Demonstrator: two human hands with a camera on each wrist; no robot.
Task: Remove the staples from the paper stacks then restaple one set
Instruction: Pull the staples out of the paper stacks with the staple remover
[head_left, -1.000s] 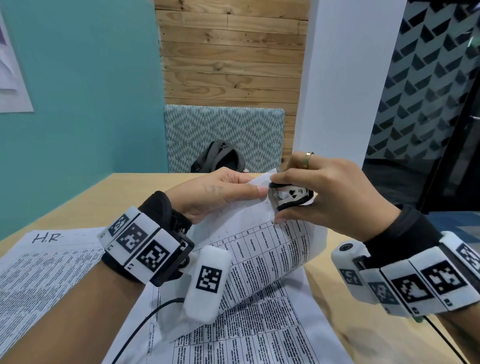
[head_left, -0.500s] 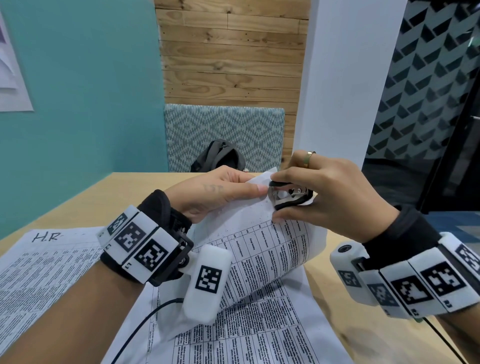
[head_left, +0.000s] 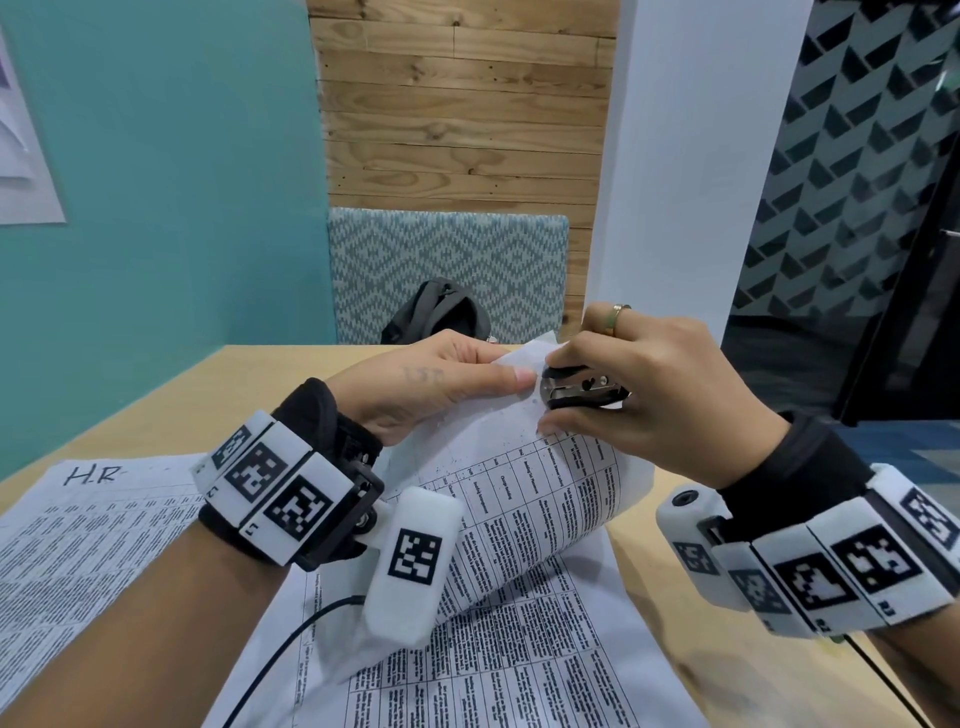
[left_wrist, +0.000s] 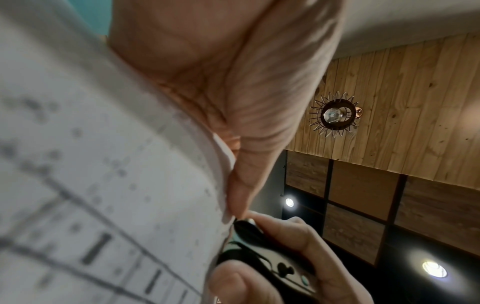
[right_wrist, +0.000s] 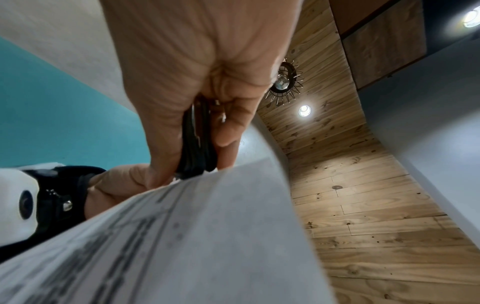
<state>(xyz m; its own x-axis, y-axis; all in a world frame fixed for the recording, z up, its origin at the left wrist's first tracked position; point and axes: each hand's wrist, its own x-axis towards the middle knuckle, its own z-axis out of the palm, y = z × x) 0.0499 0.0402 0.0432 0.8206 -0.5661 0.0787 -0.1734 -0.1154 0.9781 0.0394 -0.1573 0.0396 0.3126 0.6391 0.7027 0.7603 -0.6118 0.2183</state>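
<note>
A printed paper stack (head_left: 535, 499) is curled up off the table, its top corner raised in front of me. My left hand (head_left: 498, 371) pinches that corner between thumb and fingers; the same paper stack (left_wrist: 103, 185) fills the left wrist view, blurred. My right hand (head_left: 558, 387) grips a black and metal staple remover (head_left: 582, 392), squeezed between thumb and fingers, its claws pressed against the paper corner beside my left thumb. The staple remover (right_wrist: 197, 144) shows edge-on against the paper stack (right_wrist: 182, 236) in the right wrist view. The staple itself is hidden.
Another printed sheet marked "H.R" (head_left: 78, 525) lies flat at the left of the wooden table (head_left: 701, 649). More printed pages (head_left: 493, 670) lie under the raised stack. A patterned chair (head_left: 447, 270) with a dark bag (head_left: 441, 312) stands beyond the far edge.
The staple remover has been squeezed flatter and pushed closer to the paper corner. Both hands stay almost in place.
</note>
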